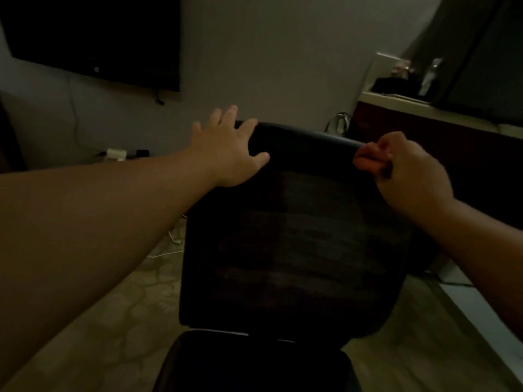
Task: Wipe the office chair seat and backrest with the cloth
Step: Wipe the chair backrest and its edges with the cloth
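Head view, dim room, and both of the person's arms are out over the black mesh office chair backrest point(294, 236). The left hand point(226, 148) lies at the backrest's top left corner, fingers point(218, 116) spread and straight, palm against the padded top rail, thumb pointing along the front face. The right hand point(407, 171) is at the top right corner with its fingers point(370, 159) curled tight, touching the rail's end; they may be bunching something small and dark, but in this light I cannot tell whether that is the cloth or just the rail edge. No cloth shows plainly anywhere in frame.

Below, the dark padded chair seat point(254, 360) sits at the bottom edge, nothing lying on it. Behind the chair hangs a dark flat wall-mounted screen point(93, 38); off to the right, a dark-fronted desk with a pale top point(424, 108) carries a few blurred items.

My read: this is the start of the backrest step, the left hand bracing the chair so it won't swivel. Next calls for a steady sweep from the top rail down the mesh, then the seat, which looks untouched.
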`<state>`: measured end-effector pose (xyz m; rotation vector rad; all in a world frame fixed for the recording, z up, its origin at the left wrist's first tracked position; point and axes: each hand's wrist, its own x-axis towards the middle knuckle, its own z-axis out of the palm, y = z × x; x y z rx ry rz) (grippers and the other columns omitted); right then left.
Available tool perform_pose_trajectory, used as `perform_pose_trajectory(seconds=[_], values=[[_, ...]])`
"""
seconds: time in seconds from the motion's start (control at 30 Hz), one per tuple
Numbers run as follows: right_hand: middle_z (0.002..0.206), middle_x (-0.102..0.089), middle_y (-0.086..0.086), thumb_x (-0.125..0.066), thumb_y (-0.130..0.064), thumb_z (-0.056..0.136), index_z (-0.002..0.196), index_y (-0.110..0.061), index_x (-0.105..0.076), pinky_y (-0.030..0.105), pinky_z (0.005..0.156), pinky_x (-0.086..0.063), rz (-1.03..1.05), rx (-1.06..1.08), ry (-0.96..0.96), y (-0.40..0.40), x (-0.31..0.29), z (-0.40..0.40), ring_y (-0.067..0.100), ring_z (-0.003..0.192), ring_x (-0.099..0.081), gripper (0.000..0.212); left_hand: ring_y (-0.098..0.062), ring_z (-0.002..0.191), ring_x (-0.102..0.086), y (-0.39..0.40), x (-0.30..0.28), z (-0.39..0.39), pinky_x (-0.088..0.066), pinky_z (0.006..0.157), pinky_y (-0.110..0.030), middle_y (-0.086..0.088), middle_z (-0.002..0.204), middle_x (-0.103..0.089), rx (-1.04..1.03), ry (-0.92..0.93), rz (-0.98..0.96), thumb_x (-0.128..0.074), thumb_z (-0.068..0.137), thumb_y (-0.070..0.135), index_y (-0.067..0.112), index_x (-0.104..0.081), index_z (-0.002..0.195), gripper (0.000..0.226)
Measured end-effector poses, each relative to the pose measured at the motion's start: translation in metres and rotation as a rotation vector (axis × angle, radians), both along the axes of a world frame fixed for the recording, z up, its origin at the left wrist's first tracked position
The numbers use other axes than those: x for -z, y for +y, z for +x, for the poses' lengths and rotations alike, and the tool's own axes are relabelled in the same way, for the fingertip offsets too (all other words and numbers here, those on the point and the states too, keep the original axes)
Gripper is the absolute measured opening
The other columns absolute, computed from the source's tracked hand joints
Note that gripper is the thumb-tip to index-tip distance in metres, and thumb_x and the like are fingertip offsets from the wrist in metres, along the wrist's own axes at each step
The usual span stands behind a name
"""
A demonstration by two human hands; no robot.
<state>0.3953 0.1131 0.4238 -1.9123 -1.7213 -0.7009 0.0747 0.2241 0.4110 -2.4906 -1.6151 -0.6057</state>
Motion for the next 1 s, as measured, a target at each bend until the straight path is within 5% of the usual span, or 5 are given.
perform_pose_trajectory(seconds=[0.13,0.47,0.73,0.9,1.0], values=[[0.1,-0.055,0.004,-0.07,-0.038,0.093,0.125,-0.033,-0.047,0.042,0.067,-0.054,0.001,0.091,0.09,-0.042,0.015,0.062,0.024,0.079,-0.058,0.039,-0.029,0.162,0.0,-0.015,-0.01,0.05,-0.007,0.128,-0.062,0.0,0.177,-0.002,0.189,0.148,0.059,-0.037,0.096,0.076,0.043,-0.017,0.164,0.078],[0.089,-0.057,0.003,-0.055,-0.057,0.102,0.121,-0.028,-0.045,0.028,0.053,-0.039,-0.007,0.126,0.233,-0.033,0.057,0.115,0.015,0.066,-0.054,0.036,-0.035,0.161,0.008,0.004,0.001,0.087,-0.004,0.124,-0.071,0.006,0.176,0.011,0.022,0.246,0.018,-0.011,0.082,0.096,0.059,0.006,0.159,0.087],[0.075,-0.055,-0.007,-0.044,-0.062,0.099,0.099,-0.036,-0.04,0.027,0.047,-0.04,-0.199,-0.003,-0.176,-0.033,0.093,0.102,0.014,0.055,-0.053,0.027,-0.032,0.161,0.008,0.009,0.002,0.083,-0.005,0.124,-0.069,0.006,0.176,0.012,0.041,0.266,0.016,-0.003,0.075,0.098,0.06,0.007,0.158,0.092],[0.068,-0.051,-0.006,-0.046,-0.061,0.104,0.092,-0.025,-0.052,0.023,0.049,-0.032,0.038,0.107,0.015,-0.009,0.06,0.098,0.011,0.052,-0.05,0.039,-0.035,0.161,0.009,0.012,0.005,0.087,-0.005,0.123,-0.071,0.004,0.176,0.014,0.032,0.279,0.027,0.001,0.072,0.099,0.059,0.009,0.158,0.095],[0.071,-0.056,-0.005,-0.044,-0.064,0.104,0.098,-0.027,-0.057,0.027,0.051,-0.045,0.059,0.061,0.033,-0.003,0.07,0.078,0.013,0.054,-0.055,0.04,-0.034,0.161,0.008,0.014,0.007,0.079,-0.006,0.123,-0.07,0.004,0.176,0.013,0.036,0.268,0.057,0.0,0.073,0.098,0.06,0.009,0.158,0.094]])
